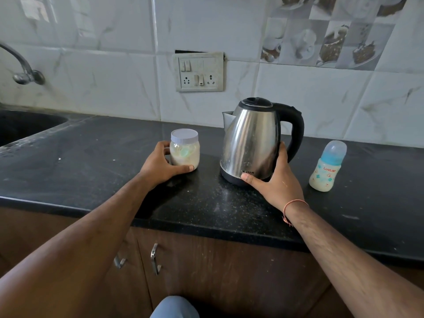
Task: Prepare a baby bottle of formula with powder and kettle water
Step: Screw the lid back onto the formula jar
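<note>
1. The left hand [160, 162] is curling round the powder jar [185, 149], thumb low across its near side; the jar is standing lidded on the bench [91, 157], left of the kettle [251, 138].
2. The right hand [276, 180] is cupping the kettle's lower right flank, thumb on the base, fingers partly hidden behind the body.
3. The jar is probably light, rigid plastic; it is best gripped round the middle.
4. The kettle is likely heavy if filled, with slick steel (possibly hot), so the black handle is the safer hold.
5. The baby bottle [327, 167] is standing capped, well right of the kettle, apparently holding pale contents.
6. The kettle's water level is hidden, and no cord is showing.
</note>
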